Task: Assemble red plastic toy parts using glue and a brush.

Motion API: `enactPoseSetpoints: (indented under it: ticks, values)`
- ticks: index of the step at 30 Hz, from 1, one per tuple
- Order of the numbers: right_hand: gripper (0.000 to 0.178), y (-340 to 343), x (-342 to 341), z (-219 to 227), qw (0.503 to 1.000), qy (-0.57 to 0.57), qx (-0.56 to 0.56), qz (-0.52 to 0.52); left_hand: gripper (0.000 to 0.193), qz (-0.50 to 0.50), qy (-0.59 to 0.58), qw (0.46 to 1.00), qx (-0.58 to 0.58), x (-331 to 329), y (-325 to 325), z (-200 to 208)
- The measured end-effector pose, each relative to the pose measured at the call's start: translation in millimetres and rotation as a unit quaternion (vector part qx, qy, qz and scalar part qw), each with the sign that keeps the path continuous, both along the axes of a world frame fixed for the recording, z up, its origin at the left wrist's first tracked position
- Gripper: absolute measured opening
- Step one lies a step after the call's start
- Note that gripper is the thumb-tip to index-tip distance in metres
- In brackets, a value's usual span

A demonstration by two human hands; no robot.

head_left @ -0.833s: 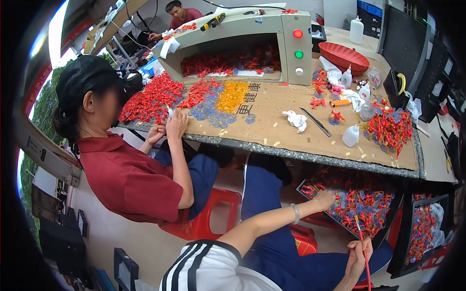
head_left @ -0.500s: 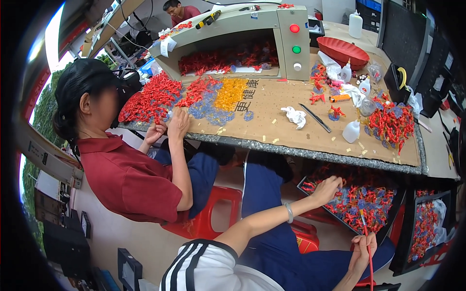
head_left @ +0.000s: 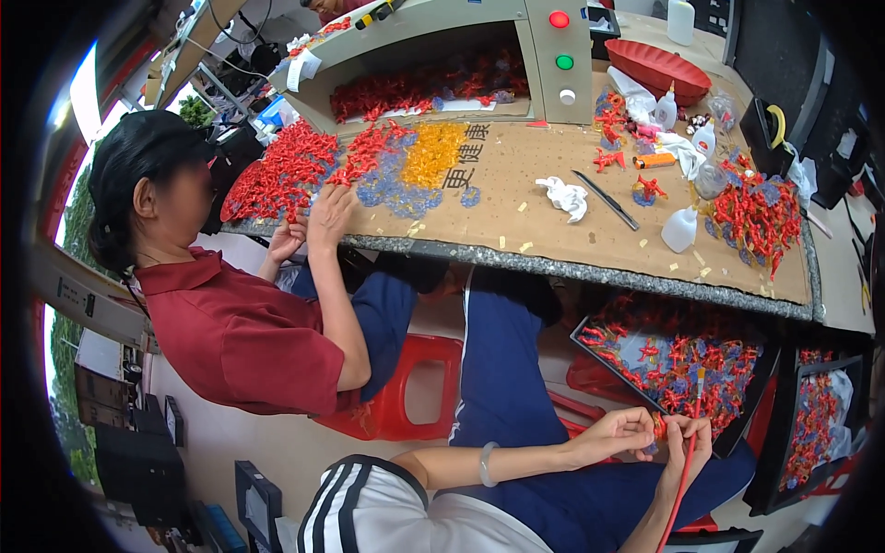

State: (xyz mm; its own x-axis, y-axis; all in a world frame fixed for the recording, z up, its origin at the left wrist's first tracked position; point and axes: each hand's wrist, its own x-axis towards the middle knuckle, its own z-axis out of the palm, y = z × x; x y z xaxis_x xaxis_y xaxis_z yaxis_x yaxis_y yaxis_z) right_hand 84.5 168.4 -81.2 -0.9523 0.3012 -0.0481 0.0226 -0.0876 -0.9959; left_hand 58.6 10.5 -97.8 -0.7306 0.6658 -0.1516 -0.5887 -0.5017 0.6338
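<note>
My left hand is closed, pinching a small red figure with a bluish part under it. Beside it, my right hand grips a thin paintbrush with a red handle, its pale bristles pointing up. The fingers of both hands meet around the figure, which they partly hide. Just beyond my hands is a dark tray full of similar red figures with translucent bluish pieces.
Left of me, a person in a maroon shirt handles red pieces at the bench. The bench holds a grey machine, red and yellow piles, white bottles, tweezers and a red bowl. Another filled tray stands at right.
My left hand has left the tray and come back toward me with a red figure, meeting my right hand. The right hand with the brush has risen slightly. The view has shifted a little.
</note>
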Motion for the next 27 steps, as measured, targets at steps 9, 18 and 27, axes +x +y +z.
enactPoseSetpoints:
  ticks: [9,18,27]
  values:
    - [0.03,5,3,6,0.996,-0.052,-0.078,-0.011,0.019,-0.017,0.002,1.0,0.013,-1,4,-5]
    - [0.035,13,-5,-5,0.981,-0.078,-0.179,0.014,0.03,-0.016,-0.025,0.996,-0.087,-8,-5,7]
    - [0.029,18,9,-6,0.972,-0.071,-0.221,0.032,0.034,-0.022,-0.002,0.996,-0.083,3,-2,3]
